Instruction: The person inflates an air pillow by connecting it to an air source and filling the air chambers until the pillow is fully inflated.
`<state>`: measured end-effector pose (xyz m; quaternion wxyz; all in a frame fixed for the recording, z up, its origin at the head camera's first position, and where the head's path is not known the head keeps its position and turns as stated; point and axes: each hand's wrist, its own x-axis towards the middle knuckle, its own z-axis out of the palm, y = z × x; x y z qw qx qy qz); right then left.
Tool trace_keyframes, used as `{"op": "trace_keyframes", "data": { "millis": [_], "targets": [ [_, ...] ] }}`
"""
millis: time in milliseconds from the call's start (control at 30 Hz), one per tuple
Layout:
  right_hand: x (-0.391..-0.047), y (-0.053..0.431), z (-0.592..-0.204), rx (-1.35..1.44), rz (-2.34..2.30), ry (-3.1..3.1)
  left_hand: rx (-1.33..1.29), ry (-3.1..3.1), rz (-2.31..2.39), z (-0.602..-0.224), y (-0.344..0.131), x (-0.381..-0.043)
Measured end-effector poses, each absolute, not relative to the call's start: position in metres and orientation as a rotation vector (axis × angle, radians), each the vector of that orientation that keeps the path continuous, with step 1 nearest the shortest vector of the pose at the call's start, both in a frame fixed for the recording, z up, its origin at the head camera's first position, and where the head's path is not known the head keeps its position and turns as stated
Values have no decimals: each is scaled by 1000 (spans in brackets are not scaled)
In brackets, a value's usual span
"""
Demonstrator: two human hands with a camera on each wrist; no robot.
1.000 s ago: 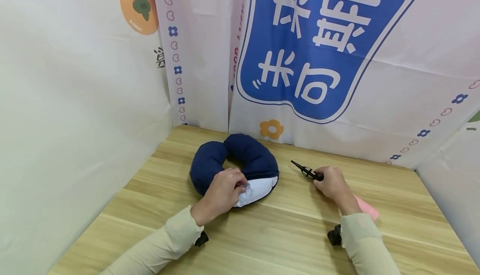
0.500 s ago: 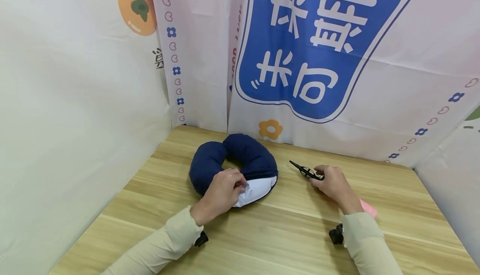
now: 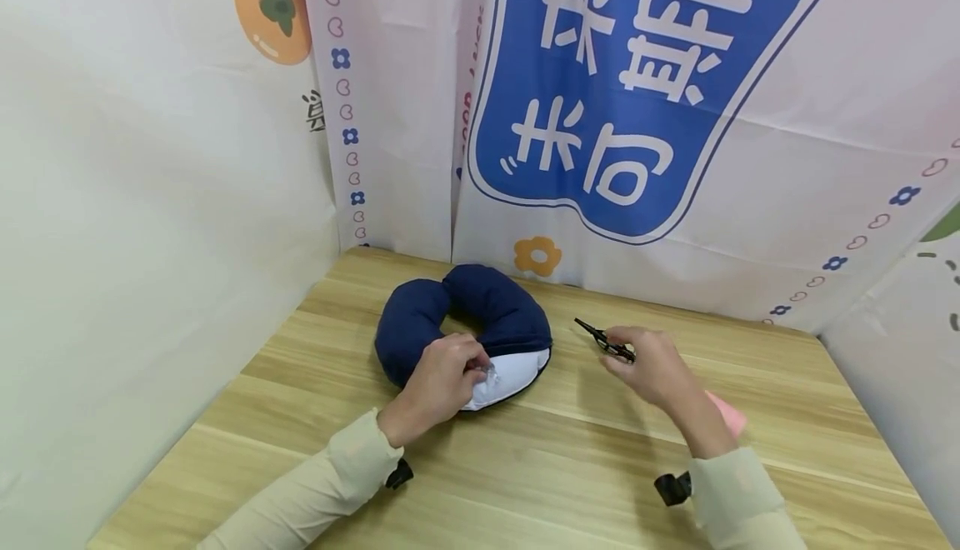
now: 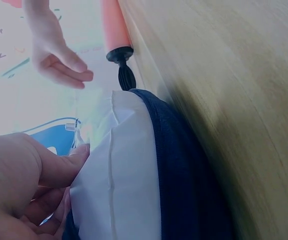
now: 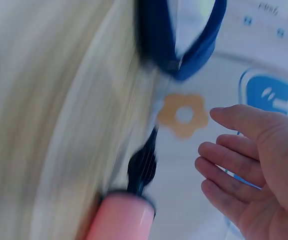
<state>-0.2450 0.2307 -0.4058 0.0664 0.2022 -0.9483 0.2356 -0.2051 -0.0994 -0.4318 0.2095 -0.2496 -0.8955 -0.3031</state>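
Note:
A navy U-shaped neck pillow (image 3: 506,312) lies on the table, its cover pulled back from a white inflatable liner (image 3: 521,373). My left hand (image 3: 438,379) pinches the base of the clear plastic valve (image 4: 77,134) on that liner, between thumb and fingers. A pink hand pump (image 5: 123,220) with a black tapered nozzle (image 5: 142,167) lies right of the pillow, nozzle tip apart from it. In the right wrist view my right hand (image 5: 264,170) is beside the pump with fingers loosely extended, holding nothing. In the head view the right arm hides much of the pump.
The wooden table (image 3: 540,483) runs up to a printed cloth backdrop (image 3: 397,117) behind the pillow. A plain white side wall (image 3: 150,200) rises at the left. Dark wrist cameras (image 3: 672,489) hang under both sleeves.
My right hand has come away from the pump's nozzle end and moved left towards the pillow. The left hand keeps its pinch; the pillow and pump look unmoved.

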Motion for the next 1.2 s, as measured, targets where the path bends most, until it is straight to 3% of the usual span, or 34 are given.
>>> {"op": "trace_keyframes", "data": {
  "millis": [333,567,1200],
  "targets": [
    [-213,160,-424,929,791,-2664,-700,-2465,-856,-434,-100,-205],
    [-209,125,-435,1093,884,-2555,-719,-2437,-847,-437,-101,-205],
    [-212,107,-427,1080,952,-2551,-701,-2436,-830,-440,-102,-205]
  ]
}}
